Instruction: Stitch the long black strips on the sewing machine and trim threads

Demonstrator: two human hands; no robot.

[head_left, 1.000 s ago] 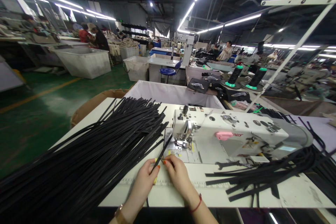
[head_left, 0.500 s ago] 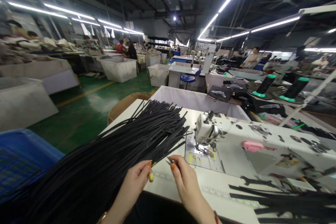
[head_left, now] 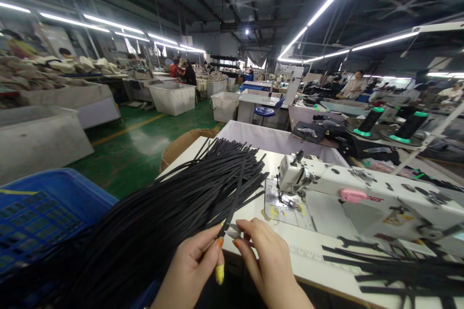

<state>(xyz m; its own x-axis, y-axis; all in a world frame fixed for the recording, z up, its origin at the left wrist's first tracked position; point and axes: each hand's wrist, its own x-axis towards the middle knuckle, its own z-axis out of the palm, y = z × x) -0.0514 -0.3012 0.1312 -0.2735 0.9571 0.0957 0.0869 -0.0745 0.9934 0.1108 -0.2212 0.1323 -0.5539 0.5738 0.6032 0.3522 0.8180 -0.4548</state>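
A large bundle of long black strips (head_left: 159, 203) lies over the left part of the white table (head_left: 250, 212). My left hand (head_left: 197, 260) pinches the end of one black strip (head_left: 237, 188), which rises across the bundle; something yellow (head_left: 219, 274) shows at that hand's fingers. Close beside it, my right hand (head_left: 266, 256) is closed around a small metal tool, perhaps snips (head_left: 234, 232), whose tip meets the strip's end. Behind my right hand stands a white sewing machine (head_left: 344, 183) with a metal plate under its head.
A blue basket (head_left: 83, 186) is at the left. More black strips (head_left: 409, 270) and a wrench (head_left: 357, 243) lie at the right. Two black thread spools (head_left: 409, 127) stand behind the machine. Beyond are white bins (head_left: 172, 99), a blue stool (head_left: 264, 111) and other people.
Both hands have come closer together. A single strip now stands out above the bundle, held in my left hand, with the tool at its end. The view has shifted slightly left.
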